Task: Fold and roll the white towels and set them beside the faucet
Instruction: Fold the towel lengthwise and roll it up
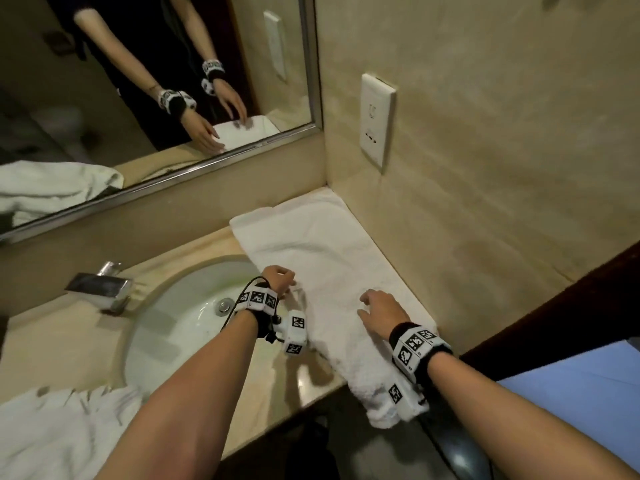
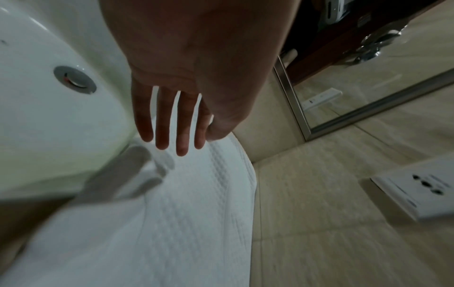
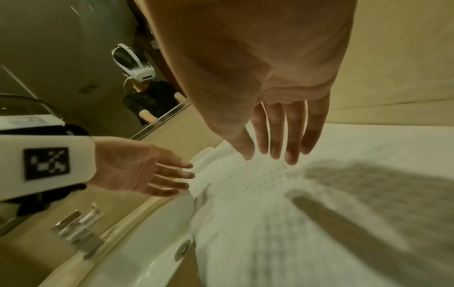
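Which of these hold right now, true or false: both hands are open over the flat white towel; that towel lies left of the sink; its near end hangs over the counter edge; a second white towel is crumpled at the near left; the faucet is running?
1. Both the left hand and the right hand are open over the flat white towel. True: the fingers are straight in both wrist views and grip nothing.
2. That towel lies left of the oval white sink. False: it lies to the right, in the wall corner.
3. Its near end hangs over the beige stone counter edge. True.
4. A second, crumpled white towel sits at the near left. True.
5. The chrome faucet is running. False: no water shows.
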A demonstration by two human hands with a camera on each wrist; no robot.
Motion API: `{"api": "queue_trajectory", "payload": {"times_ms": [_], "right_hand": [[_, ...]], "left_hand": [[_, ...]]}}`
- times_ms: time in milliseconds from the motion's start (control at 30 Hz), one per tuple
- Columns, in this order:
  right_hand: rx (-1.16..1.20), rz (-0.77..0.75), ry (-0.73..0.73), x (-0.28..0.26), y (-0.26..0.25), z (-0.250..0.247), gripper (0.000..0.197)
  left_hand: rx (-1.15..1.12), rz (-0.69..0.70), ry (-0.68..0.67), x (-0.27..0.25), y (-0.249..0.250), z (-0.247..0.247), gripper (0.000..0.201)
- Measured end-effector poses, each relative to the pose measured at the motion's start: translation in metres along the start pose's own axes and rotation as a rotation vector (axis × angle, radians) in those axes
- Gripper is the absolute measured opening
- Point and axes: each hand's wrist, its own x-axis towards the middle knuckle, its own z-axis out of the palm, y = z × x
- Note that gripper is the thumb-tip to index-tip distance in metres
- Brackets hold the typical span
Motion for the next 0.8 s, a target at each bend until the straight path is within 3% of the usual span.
{"api": "queue_trajectory", "payload": {"times_ms": [233, 367, 500, 667, 800], "right_hand": [[0.196, 0.044, 0.058, 0.089, -0.074, -0.011, 0.037], [0.224, 0.086, 0.089, 0.138, -0.104, -0.015, 0.056], [0.346, 0.179, -0.026, 0.171, -0.123, -0.010, 0.072], [0.457, 0.278, -0.038, 0.193, -0.133, 0.010, 0.064], [0.556, 0.127, -0.106, 0.195, -0.134, 0.016, 0.041]], "left_hand": [[0.004, 0.057, 0.057, 0.073, 0.007, -0.068, 0.019], [0.075, 0.122, 0.158, 0.115, 0.009, -0.089, 0.018], [0.128, 0.211, 0.168, 0.148, 0.022, -0.100, 0.016], [0.135, 0.233, 0.158, 0.178, 0.035, -0.108, 0.023], [0.132, 0.295, 0.032, 0.194, 0.038, -0.107, 0.040]]}}
